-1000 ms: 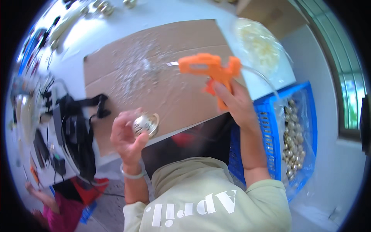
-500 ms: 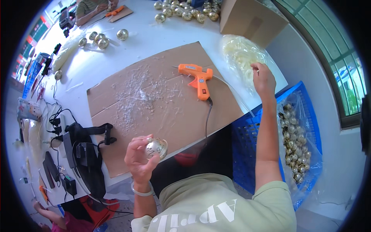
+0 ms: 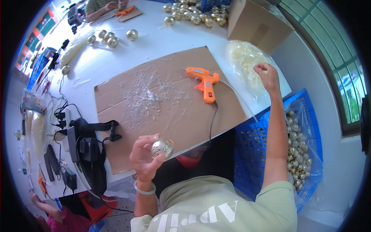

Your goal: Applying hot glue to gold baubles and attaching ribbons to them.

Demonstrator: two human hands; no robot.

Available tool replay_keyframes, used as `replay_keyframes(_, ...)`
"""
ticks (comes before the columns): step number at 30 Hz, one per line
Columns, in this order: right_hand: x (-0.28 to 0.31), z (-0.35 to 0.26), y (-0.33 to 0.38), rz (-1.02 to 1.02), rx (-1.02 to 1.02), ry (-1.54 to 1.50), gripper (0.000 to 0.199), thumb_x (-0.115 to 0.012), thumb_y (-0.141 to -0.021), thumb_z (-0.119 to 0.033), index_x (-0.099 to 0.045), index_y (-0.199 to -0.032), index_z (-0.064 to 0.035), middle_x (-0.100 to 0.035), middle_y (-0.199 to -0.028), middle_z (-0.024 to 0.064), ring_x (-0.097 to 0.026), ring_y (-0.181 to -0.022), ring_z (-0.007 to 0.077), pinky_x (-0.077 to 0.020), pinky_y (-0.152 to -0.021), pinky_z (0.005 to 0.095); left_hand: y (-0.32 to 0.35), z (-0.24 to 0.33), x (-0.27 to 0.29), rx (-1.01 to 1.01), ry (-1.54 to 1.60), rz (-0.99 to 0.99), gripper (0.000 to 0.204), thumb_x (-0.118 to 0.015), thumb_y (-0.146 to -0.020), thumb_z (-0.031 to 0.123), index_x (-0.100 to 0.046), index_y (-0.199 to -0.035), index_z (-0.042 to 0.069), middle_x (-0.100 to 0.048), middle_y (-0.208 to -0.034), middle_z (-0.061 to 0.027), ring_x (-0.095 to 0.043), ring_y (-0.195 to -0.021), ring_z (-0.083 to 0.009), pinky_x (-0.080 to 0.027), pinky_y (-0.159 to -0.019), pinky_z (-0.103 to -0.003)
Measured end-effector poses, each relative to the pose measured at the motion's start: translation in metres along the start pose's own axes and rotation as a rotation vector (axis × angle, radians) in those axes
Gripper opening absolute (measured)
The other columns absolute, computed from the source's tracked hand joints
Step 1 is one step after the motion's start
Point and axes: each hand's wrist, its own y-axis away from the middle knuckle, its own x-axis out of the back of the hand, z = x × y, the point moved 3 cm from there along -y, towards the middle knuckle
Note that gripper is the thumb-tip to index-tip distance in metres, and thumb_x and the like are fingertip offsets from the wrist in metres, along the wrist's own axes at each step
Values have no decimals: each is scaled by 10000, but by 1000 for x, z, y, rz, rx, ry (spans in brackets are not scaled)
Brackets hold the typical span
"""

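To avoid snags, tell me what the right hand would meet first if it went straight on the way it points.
Most likely the clear plastic bag of cream-coloured pieces, seen just beyond the fingertips of the right hand; its height over the bag is unclear.

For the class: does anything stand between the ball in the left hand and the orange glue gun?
Nothing visible does. From the gold ball in the left hand, cardboard with small scraps leads to the glue gun; the gun's cord hangs right of that line.
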Motion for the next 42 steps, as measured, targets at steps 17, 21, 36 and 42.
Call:
replay_keyframes(17, -10, -103, 60, -500, -154, -1006, 170, -616, -902, -120, -634, -1028, -6, -664, -943, 62, -614, -911, 125, -451, -777, 243, 3, -2, -6, 12, 57, -1, 424, -754, -716, 35, -565, -1090, -29, -570, -1078, -142, -582, -1044, -250, -480, -922, -370)
replay_keyframes(21, -22, -138, 74, -665, -91, -1060, 158, -631, -885, -84, -627, -1014, 7, -657, -949, 70, -610, -936, 133, -453, -804, 246, 3, 1, -5, 91, 30, 15, 481, -795, -742, 211, -559, -1099, -7, -570, -1070, -125, -562, -1082, -266, -435, -967, -397)
replay_keyframes(36, -64, -199, 112, -886, -104, -1149, 109, -533, -920, -113, -579, -960, -23, -590, -906, 66, -615, -804, 132, -501, -750, 285, 8, 0, 13, 21, 98, 33, 447, -773, -724, 0, -557, -1114, -33, -574, -1096, -125, -603, -978, -180, -501, -864, -288)
replay_keyframes(42, -68, -196, 121, -893, -153, -1053, 130, -554, -912, -85, -568, -1017, -11, -571, -888, 46, -573, -759, 104, -481, -689, 248, 7, 2, 15, 34, 97, 35, 444, -772, -725, -3, -558, -1112, -35, -577, -1096, -127, -606, -975, -177, -504, -859, -285)
